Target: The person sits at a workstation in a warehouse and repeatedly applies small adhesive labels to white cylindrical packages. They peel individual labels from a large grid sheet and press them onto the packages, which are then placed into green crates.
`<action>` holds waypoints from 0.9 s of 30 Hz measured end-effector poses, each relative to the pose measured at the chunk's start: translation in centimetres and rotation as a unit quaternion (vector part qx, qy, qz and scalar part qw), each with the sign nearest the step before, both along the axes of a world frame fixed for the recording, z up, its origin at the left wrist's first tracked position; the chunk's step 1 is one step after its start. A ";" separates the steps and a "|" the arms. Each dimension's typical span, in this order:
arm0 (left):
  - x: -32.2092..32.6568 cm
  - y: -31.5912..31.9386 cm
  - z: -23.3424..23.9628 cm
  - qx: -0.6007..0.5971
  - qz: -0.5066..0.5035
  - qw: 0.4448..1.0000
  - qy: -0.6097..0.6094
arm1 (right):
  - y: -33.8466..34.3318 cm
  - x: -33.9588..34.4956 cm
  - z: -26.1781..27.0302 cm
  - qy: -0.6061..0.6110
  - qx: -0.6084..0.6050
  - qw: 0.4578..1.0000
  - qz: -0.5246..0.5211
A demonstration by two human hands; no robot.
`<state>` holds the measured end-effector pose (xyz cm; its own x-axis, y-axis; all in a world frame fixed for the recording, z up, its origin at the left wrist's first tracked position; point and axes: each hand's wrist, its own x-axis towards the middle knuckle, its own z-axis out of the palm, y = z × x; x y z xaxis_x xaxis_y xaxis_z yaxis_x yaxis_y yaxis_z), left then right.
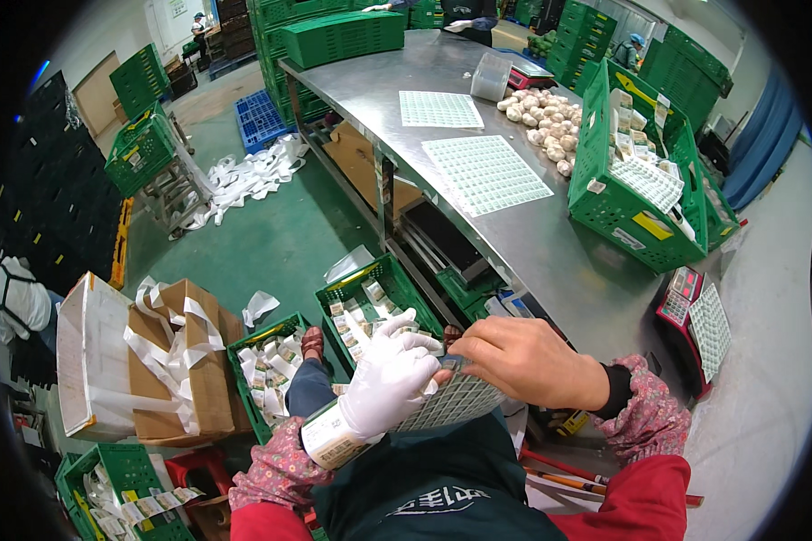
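My left hand [389, 379], in a white glove with a bare thumb tip showing, holds a sheet of small stickers [450, 402] in front of the apron. Around that wrist is a band of printed labels [331, 436]. My right hand [524, 362] is bare, and its thumb and fingertips pinch at the sheet's upper edge, close to the left thumb. What lies between those fingertips is too small to tell. Two more sticker sheets [487, 174] lie flat on the steel table [548, 264], beside a heap of garlic bulbs [548, 125].
A green crate [639, 233] with labels and sheets stands on the table near a red scale [680, 297]. Floor crates [406, 287] hold label strips by my feet. A cardboard box [196, 379] with white strips is at left. A co-worker's hand [459, 26] shows across the table.
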<state>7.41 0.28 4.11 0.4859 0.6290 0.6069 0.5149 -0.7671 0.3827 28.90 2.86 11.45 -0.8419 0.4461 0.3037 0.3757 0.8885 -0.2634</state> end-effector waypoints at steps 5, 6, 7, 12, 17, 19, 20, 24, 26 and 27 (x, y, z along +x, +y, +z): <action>0.2 0.3 0.4 0.000 0.003 1.000 0.004 | -0.5 -0.2 0.0 -0.004 0.031 0.999 -0.020; 0.3 0.3 0.9 -0.018 0.009 1.000 0.010 | -0.6 -0.3 0.1 0.001 0.045 0.999 -0.029; 0.4 0.3 1.1 -0.036 0.014 0.999 0.015 | -0.7 -0.3 0.1 0.000 0.074 0.997 -0.036; 0.0 1.7 1.1 -0.478 -0.087 0.865 -0.129 | -1.6 0.1 -0.2 -0.002 0.217 0.972 -0.091; 1.4 4.6 0.6 -0.677 -0.209 0.652 -0.270 | -2.3 1.6 -1.2 0.018 0.283 0.951 -0.127; 2.5 6.1 0.3 -0.706 -0.236 0.599 -0.294 | -2.2 2.4 -1.3 0.045 0.295 0.946 -0.125; 3.1 7.1 0.3 -0.701 -0.257 0.596 -0.295 | -2.2 3.0 -1.0 0.051 0.262 0.955 -0.127; 6.9 9.8 4.1 -0.714 -0.264 0.568 -0.313 | -3.4 8.2 2.3 0.147 0.114 0.973 -0.134; 8.9 11.5 4.4 -0.681 -0.296 0.583 -0.330 | -5.1 10.6 4.5 0.277 -0.017 0.940 -0.200; 10.6 12.5 5.4 -0.669 -0.325 0.584 -0.325 | -6.3 12.5 4.4 0.381 -0.115 0.892 -0.213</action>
